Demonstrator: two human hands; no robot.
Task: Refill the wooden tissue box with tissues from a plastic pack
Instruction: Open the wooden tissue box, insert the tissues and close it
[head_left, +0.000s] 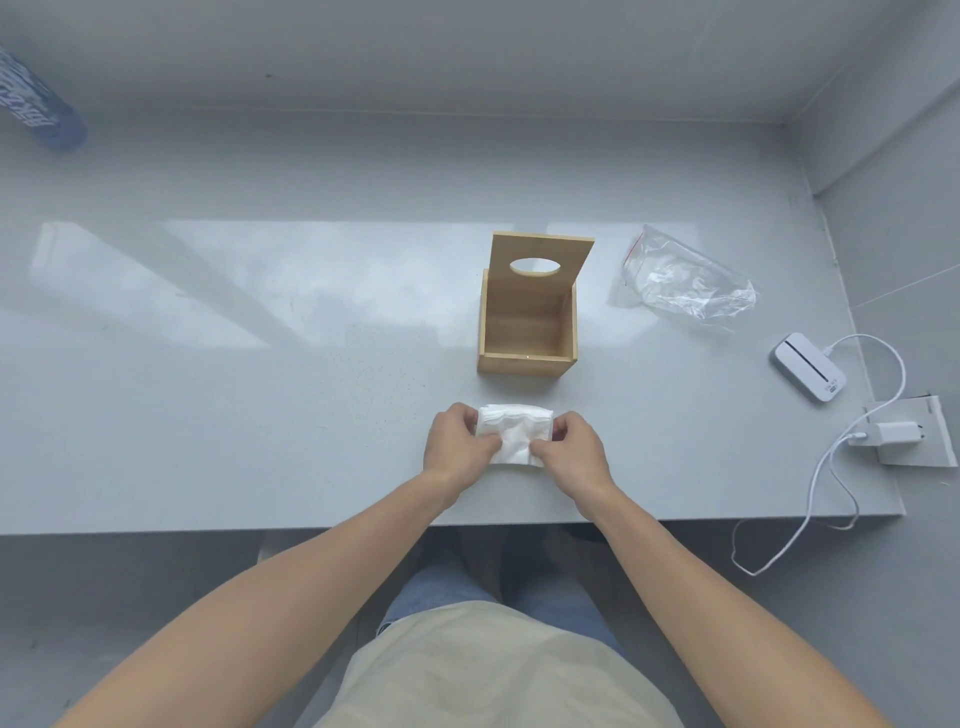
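A white stack of tissues (514, 431) lies on the grey table near its front edge. My left hand (457, 449) grips the stack's left side and my right hand (569, 454) grips its right side, thumbs pressed on top. Just beyond the stack stands the wooden tissue box (527, 325), open at the top and with nothing visible inside. Its lid (540, 260), with an oval hole, stands upright at the back of the box. A crumpled clear plastic bag (680, 275) lies to the right of the box.
A white device (808, 366) with a cable and a white charger plug (896, 434) on a white card sit at the table's right edge. A blue bottle (36, 104) lies at the far left. The table's front edge (208, 525) runs below my wrists.
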